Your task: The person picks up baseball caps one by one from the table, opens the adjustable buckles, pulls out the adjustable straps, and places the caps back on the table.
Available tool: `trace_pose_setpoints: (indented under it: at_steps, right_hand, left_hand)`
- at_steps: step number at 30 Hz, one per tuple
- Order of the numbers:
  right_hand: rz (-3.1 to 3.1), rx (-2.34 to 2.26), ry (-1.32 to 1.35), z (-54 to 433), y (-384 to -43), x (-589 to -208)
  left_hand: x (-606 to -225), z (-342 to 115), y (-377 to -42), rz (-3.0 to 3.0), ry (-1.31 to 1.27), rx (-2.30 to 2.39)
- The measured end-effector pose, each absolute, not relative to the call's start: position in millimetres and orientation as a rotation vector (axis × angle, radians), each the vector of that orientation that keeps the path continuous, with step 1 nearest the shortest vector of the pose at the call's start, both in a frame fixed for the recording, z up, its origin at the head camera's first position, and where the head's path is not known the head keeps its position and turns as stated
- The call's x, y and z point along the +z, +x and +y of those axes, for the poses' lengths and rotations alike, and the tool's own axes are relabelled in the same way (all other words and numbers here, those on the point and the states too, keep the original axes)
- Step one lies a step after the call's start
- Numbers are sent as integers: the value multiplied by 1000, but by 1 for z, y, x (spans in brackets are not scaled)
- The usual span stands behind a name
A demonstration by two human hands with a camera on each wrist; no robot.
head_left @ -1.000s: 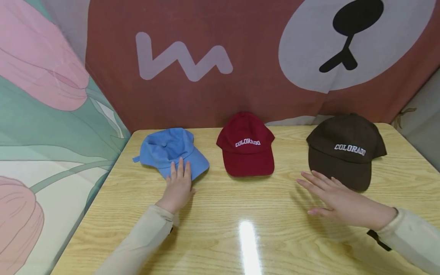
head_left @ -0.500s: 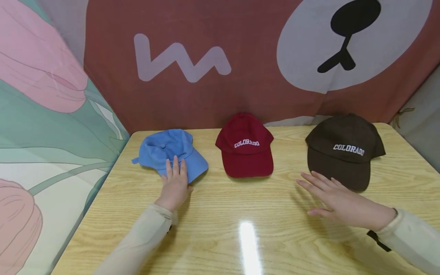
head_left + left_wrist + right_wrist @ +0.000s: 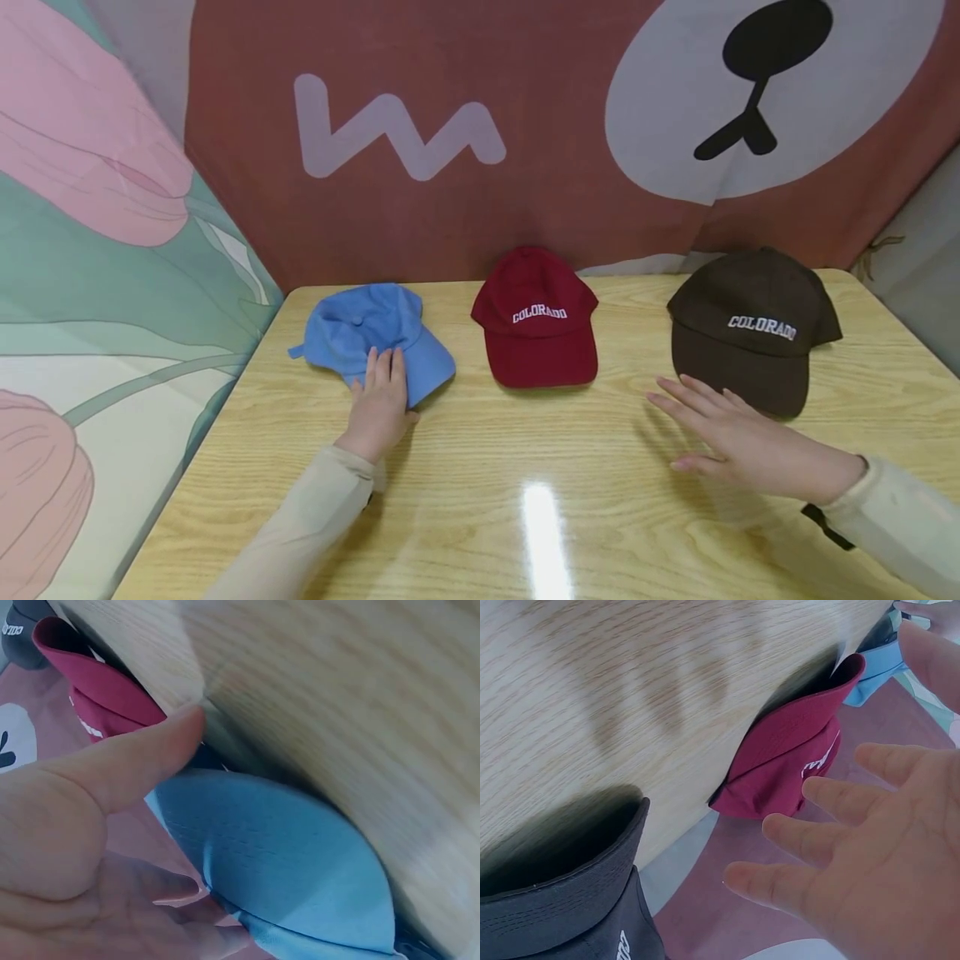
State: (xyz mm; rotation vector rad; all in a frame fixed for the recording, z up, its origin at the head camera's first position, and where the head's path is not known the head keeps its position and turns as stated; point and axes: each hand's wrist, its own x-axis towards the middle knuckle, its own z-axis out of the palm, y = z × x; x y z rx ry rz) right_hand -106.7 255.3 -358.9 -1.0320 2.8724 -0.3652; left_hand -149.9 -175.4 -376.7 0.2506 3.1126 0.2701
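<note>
Light blue cloth cap [image 3: 367, 321] with a dented crown is lying toward the left end of the pale wood-grain bench [image 3: 480, 467], its brim pointing toward the front right and a small strap poking out at the left. I am resting my left grip [image 3: 377, 408] over that brim — the fingers are lying close together, the thumb is standing apart beside the brim's edge; how firmly they are pressing I cannot tell. My right grip [image 3: 738, 437] is hovering with its fingers spread, holding nothing, just beside the dark brown cloth cap [image 3: 750, 354] and overlapping its brim in the head view. Between these two, well apart from my grips, a deep red cloth cap [image 3: 540, 354] is facing me with white COLORADO lettering. Behind the bench, a reddish-brown printed cloth [image 3: 450, 225] is hanging. I am wearing pale sleeves [image 3: 307, 517].
</note>
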Motion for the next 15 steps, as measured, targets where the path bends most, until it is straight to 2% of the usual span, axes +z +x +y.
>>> trace_pose_setpoints:
  at_steps: [15]
  right_hand:
    - [2916, -352, -1126, 256, -107, -364]
  left_hand:
    - [-380, -180, -140, 3178, 409, 501]
